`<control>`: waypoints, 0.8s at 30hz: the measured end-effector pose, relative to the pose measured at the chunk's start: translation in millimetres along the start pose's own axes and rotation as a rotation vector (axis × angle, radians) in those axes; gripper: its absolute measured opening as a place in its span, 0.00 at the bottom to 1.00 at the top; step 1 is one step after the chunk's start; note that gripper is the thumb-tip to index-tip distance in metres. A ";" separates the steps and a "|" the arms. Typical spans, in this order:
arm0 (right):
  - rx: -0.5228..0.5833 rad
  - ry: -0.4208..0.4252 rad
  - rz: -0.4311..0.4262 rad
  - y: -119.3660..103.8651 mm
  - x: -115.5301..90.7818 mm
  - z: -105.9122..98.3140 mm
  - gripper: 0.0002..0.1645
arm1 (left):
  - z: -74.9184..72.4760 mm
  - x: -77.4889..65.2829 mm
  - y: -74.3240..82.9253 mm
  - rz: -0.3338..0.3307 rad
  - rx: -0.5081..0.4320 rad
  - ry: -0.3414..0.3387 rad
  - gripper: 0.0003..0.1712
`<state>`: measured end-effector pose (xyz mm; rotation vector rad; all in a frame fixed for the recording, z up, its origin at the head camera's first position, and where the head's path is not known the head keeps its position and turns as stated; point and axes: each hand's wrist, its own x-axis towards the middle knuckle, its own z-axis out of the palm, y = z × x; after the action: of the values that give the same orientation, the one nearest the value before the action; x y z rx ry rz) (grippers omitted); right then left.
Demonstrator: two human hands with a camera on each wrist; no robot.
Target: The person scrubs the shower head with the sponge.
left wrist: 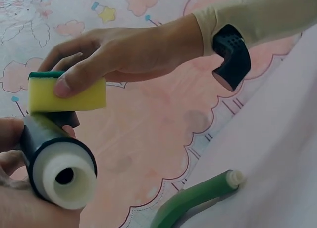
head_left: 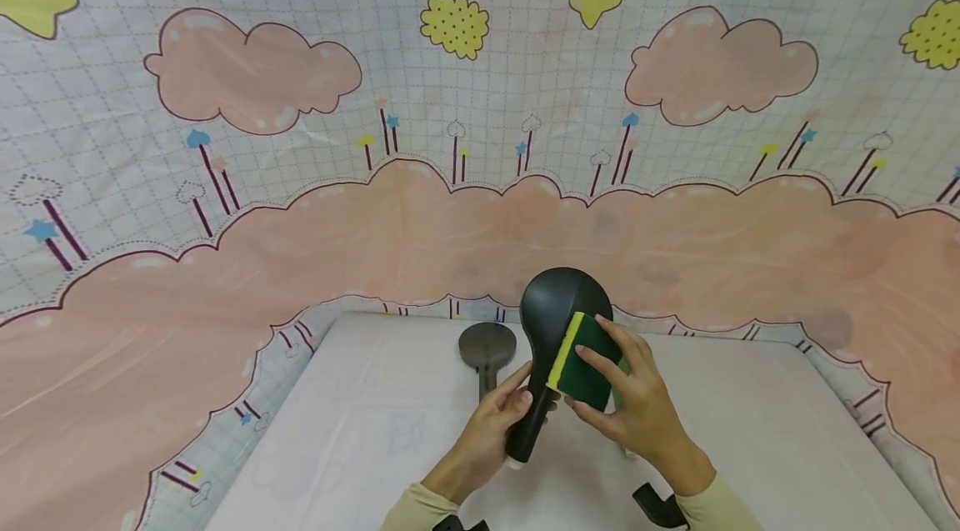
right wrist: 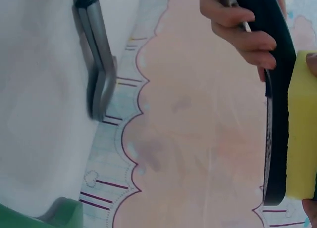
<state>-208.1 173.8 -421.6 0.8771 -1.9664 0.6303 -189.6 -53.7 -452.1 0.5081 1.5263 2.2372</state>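
My left hand [head_left: 486, 429] grips the handle of a black shower head [head_left: 558, 302], held up and tilted over the table with its smooth back toward the head camera. A white connector [left wrist: 67, 181] shows at the handle's end in the left wrist view. In my right hand [head_left: 651, 410] is a sponge [head_left: 587, 364] with a green scouring side and a yellow side, pinched between thumb and fingers. The yellow side lies against the back of the shower head, near where head and handle meet.
On the white table [head_left: 337, 431], a grey shower head [head_left: 487, 346] lies just beyond my left hand. A green shower head [left wrist: 198, 201] is on the table too, mostly hidden behind my right hand in the head view. A cloud-patterned cloth [head_left: 450, 239] hangs behind the table.
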 end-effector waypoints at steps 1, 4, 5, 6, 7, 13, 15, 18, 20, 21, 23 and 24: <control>0.005 -0.005 -0.005 -0.8 -0.3 0.8 0.35 | 0.3 -0.2 -0.2 -0.004 -0.015 0.006 0.35; 0.020 -0.022 -0.017 -4.2 -2.7 3.6 0.34 | 0.5 0.3 -1.0 -0.022 -0.052 0.030 0.36; 0.025 -0.024 -0.023 -5.5 -3.4 4.6 0.34 | 0.4 0.7 -1.3 -0.027 -0.058 0.037 0.37; 0.026 -0.029 -0.027 -6.8 -4.5 5.7 0.34 | 0.4 1.1 -1.8 -0.032 -0.061 0.046 0.37; 0.024 -0.036 -0.028 -8.2 -5.7 6.5 0.34 | 0.2 1.4 -2.0 -0.037 -0.060 0.054 0.37; 0.029 -0.074 -0.019 -15.4 -10.7 8.9 0.34 | 1.6 5.0 -1.6 -0.043 -0.059 0.085 0.38; 0.045 -0.067 -0.024 -18.1 -11.6 10.4 0.34 | 2.0 5.9 -0.9 -0.039 -0.060 0.087 0.39; 0.071 -0.045 -0.041 -22.5 -13.1 13.1 0.34 | 2.4 6.7 0.6 -0.025 -0.067 0.082 0.38; 0.078 -0.036 -0.051 -24.8 -14.5 14.8 0.34 | 2.4 7.1 1.4 -0.014 -0.086 0.078 0.38; 0.079 -0.034 -0.053 -25.7 -15.4 15.6 0.34 | 2.5 7.3 1.8 -0.007 -0.095 0.076 0.37; 0.073 -0.042 -0.048 -27.4 -17.7 16.6 0.34 | 2.7 7.4 2.3 0.003 -0.108 0.074 0.37; 0.069 -0.047 -0.044 -28.2 -18.9 17.0 0.34 | 2.8 7.4 2.5 0.008 -0.115 0.075 0.37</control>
<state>-187.8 150.6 -443.7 0.9832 -1.9712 0.6610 -194.8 -48.5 -448.2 0.4011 1.4235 2.3584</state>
